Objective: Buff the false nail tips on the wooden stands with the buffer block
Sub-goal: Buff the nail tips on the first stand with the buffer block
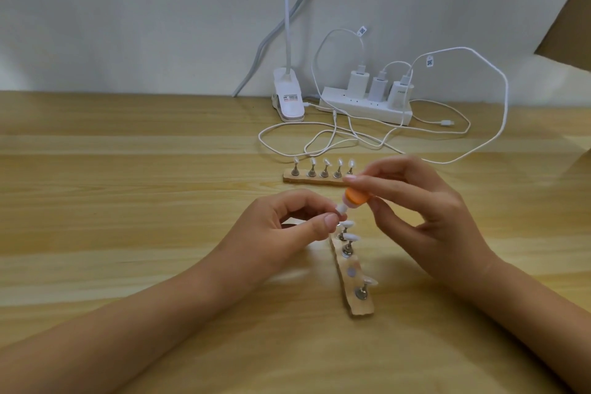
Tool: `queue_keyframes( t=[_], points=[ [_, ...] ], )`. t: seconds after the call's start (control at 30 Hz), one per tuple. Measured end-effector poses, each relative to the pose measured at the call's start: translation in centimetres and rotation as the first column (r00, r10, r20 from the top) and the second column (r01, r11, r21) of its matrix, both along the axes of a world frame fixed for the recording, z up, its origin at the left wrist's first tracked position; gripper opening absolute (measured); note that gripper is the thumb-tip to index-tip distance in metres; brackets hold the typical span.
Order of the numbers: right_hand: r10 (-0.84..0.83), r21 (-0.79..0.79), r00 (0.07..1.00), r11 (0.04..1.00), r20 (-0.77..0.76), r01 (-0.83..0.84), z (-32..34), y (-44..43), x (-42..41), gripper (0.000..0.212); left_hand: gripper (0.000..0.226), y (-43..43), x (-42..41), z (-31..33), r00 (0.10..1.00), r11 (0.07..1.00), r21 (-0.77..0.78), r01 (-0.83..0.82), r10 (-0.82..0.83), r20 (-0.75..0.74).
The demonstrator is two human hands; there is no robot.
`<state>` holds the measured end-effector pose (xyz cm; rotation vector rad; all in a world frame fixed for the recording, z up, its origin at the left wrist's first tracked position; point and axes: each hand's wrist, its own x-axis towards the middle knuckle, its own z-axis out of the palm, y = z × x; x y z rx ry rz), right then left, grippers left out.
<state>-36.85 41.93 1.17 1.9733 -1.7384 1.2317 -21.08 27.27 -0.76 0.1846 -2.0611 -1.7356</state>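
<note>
1. Head view. Tabletop (128, 169): pale wood with long grain bands.
2. Left hand (287, 224): thumb and forefinger pinch a small white nail tip (341, 209), held just above the near stand's far end.
3. Right hand (425, 211): fingertips grip the buffer block (357, 196), orange and rounded, its paler lower end against that tip.
4. Near wooden stand (361, 309): flat rough-edged strip lying end-on, with metal pegs (360, 293) carrying glossy oval white tips.
5. Far wooden stand (303, 180): lies crosswise, well beyond the hands, with five tipped pegs.
6. Rear by the wall: white plastic power strip (367, 107), looped cables (319, 141), white clip lamp (289, 96).
</note>
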Motion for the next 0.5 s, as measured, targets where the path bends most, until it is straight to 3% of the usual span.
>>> queue_keyframes(
  t=[0.17, 0.5],
  points=[
    [0.064, -0.001, 0.997, 0.998, -0.051, -0.065, -0.19, -0.1, 0.61, 0.03, 0.015, 0.12, -0.01, 0.13, 1.0, 1.0, -0.018, 0.013, -0.014, -0.014],
    [0.016, 0.002, 0.998, 1.0, -0.061, -0.016, 0.02, -0.04, 0.39, 0.029, 0.014, 0.02, 0.08, 0.1, 1.0, 1.0, -0.012, 0.015, -0.015, -0.004]
  ],
)
